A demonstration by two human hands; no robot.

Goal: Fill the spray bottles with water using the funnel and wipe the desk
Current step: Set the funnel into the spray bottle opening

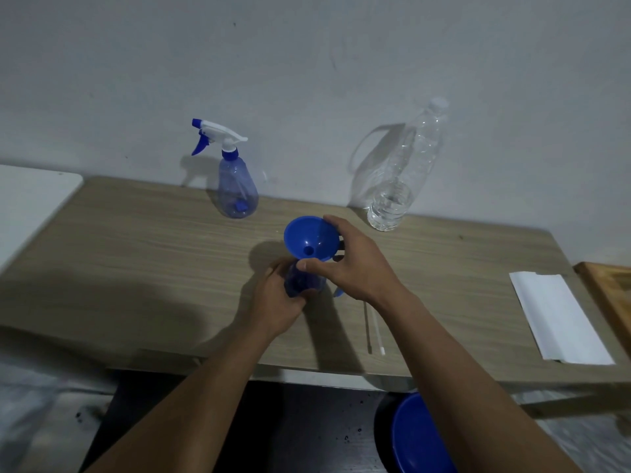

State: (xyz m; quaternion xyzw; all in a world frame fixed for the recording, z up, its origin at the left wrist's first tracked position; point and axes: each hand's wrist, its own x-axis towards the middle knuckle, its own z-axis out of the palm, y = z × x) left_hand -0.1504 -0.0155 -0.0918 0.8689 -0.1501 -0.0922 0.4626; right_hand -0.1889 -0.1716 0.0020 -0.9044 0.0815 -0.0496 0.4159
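A blue funnel (309, 238) sits in the neck of an open blue spray bottle (302, 279) at the middle of the wooden desk (136, 268). My left hand (278, 302) grips that bottle's body. My right hand (348, 264) holds the funnel's rim between thumb and fingers. The bottle's removed sprayer lies behind my right wrist, its white tube (375, 332) showing on the desk. A second blue spray bottle (237, 187) with its trigger head on stands at the back left. At the back right, a clear water bottle (399, 186) is about a quarter full.
A folded white paper towel (560, 319) lies at the desk's right end, beside a wooden frame (611, 295). A white surface (30, 203) adjoins the desk on the left. A blue round object (416, 438) sits below the desk's front edge. A wall runs behind the desk.
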